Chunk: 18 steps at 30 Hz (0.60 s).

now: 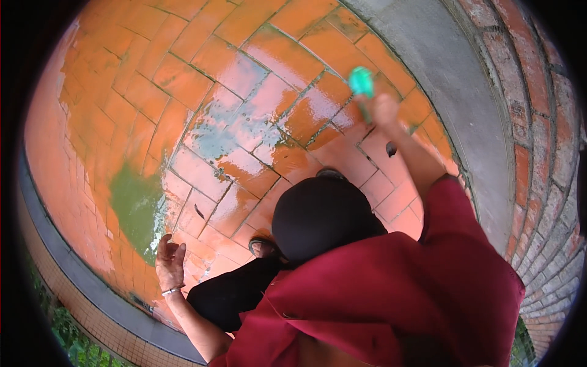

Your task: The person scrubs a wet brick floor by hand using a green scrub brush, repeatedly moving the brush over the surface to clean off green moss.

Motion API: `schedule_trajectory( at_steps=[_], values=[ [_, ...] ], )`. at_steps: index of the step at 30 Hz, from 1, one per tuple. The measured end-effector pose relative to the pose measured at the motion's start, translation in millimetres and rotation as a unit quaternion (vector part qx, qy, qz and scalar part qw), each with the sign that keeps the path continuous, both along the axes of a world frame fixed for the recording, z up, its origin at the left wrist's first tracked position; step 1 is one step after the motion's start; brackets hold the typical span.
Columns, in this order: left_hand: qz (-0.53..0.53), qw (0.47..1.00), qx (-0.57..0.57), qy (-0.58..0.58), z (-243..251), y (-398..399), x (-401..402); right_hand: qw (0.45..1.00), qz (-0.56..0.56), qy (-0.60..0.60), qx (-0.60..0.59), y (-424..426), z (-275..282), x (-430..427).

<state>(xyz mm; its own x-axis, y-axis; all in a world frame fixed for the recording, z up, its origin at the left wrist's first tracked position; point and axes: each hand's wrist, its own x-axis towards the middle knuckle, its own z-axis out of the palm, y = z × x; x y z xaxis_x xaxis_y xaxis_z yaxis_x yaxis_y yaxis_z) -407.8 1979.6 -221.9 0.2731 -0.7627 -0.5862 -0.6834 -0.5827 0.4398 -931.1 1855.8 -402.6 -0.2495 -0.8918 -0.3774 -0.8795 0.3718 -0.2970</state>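
My right hand (384,110), blurred, is closed around a bright green plastic brush or scoop (361,82) above the wet orange floor tiles (298,55); its exact kind is too blurred to tell. At the lower left, my left hand (170,264) is raised with its fingers partly curled and apart, holding nothing, a bangle at its wrist. My knees in black trousers (321,215) are bent, and a sandalled foot (261,247) shows beside them. Water with bluish and pink reflections (229,128) covers the tiles in front of me.
A grey concrete strip (440,69) and a brick wall (532,119) run along the right. Dark leaves lie on the tiles, one (199,211) left of my foot and another (391,149) near my right forearm. A grey curb (114,298) edges the floor at lower left, with plants (73,330) beyond.
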Motion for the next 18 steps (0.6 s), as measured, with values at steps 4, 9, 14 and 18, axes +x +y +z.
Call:
schedule_trajectory(
  at_steps=[4, 9, 14, 18],
  values=[
    [0.005, 1.000, 0.011, 0.010, 1, -2, 2, 0.984, -0.126, -0.050, -0.119, -1, 9, -93],
    [-0.012, 1.000, 0.017, 0.012, -11, -15, -6, 0.972, -0.158, -0.011, -0.173, 22, -25, -92],
    [-0.023, 1.000, 0.011, -0.018, -14, -13, -3, 0.974, 0.012, 0.069, -0.216, 64, -31, -7],
    [-0.027, 0.999, 0.028, -0.009, -18, -17, -6, 0.978, -0.083, 0.035, -0.187, 23, -36, -50]
  ],
)
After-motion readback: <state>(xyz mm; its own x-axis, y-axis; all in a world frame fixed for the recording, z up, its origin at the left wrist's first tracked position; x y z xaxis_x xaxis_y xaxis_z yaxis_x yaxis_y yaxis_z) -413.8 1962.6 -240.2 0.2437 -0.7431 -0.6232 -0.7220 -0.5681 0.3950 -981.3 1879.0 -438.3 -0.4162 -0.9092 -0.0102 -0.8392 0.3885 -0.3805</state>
